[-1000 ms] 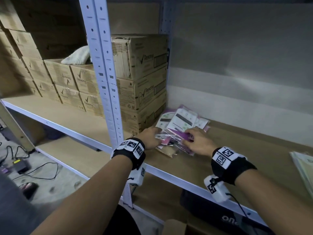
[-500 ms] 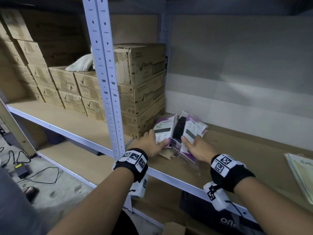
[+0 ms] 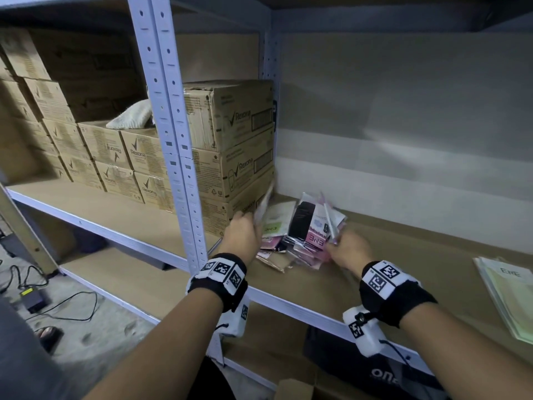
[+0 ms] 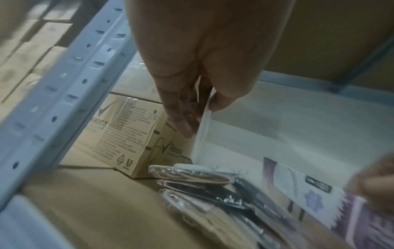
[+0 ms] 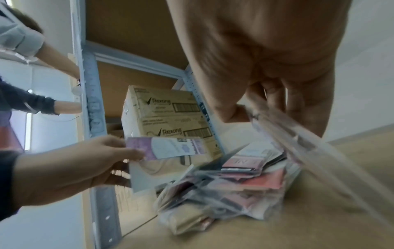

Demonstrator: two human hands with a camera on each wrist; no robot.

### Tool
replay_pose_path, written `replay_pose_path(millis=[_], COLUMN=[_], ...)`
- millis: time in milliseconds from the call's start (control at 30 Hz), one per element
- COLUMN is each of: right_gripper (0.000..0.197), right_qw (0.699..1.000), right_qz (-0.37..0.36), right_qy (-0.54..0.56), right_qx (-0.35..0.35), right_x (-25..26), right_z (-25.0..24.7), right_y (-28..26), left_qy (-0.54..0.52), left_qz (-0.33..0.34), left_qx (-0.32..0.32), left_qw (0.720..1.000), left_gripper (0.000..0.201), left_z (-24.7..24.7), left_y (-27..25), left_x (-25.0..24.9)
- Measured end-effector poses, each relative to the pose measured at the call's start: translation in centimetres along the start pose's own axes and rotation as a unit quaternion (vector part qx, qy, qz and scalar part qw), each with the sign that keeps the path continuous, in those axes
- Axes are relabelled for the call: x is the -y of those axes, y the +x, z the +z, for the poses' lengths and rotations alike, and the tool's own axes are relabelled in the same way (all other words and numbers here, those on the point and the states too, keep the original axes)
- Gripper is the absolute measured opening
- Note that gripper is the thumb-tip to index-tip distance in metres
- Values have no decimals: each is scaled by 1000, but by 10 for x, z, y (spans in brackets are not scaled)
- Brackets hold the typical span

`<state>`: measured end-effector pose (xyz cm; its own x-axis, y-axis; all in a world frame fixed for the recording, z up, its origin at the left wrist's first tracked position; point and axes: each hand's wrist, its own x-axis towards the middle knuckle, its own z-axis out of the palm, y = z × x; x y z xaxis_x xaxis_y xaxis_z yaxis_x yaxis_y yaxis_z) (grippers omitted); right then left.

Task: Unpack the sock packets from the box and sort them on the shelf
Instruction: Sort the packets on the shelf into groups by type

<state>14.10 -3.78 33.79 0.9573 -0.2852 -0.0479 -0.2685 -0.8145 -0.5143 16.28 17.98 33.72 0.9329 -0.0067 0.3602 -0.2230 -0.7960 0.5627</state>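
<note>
A loose pile of sock packets point(image 3: 300, 235) in clear plastic lies on the brown shelf board point(image 3: 403, 255), next to stacked cartons. My left hand point(image 3: 243, 232) pinches one purple-and-white packet point(image 5: 168, 148) and lifts it on edge at the pile's left side; in the left wrist view this packet point(image 4: 202, 131) sits between thumb and fingers. My right hand point(image 3: 346, 249) grips another packet point(image 5: 298, 134) at the pile's right side, tilted upward. A black sock packet with a pink label point(image 3: 305, 223) tops the pile.
Rexona cartons point(image 3: 230, 157) are stacked left of the pile behind a perforated grey upright point(image 3: 170, 140). A stack of pale green packets point(image 3: 507, 293) lies at the shelf's right end. An open cardboard box point(image 3: 294, 388) stands below. Another person's arms point(image 5: 42, 101) show beyond the rack.
Both hands have gone from resting on the flat pile to each lifting a packet. The left packet moved left and tipped on edge, exposing the packets underneath.
</note>
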Motion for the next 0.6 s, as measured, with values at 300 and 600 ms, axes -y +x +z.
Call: replay_pose_path(millis=[300, 600], right_gripper=[22, 12], right_qw=[982, 921], right_qz=[62, 48], right_qy=[150, 350], right_qx=[-100, -164], right_x=[-49, -89], right_z=[-52, -75], right_y=[-2, -22], left_qy=[-368, -556], left_qz=[-219, -253], left_qx=[-48, 30], left_qw=[902, 791], left_gripper=[28, 33], left_z=[-7, 16], left_y=[-4, -17], left_x=[8, -29])
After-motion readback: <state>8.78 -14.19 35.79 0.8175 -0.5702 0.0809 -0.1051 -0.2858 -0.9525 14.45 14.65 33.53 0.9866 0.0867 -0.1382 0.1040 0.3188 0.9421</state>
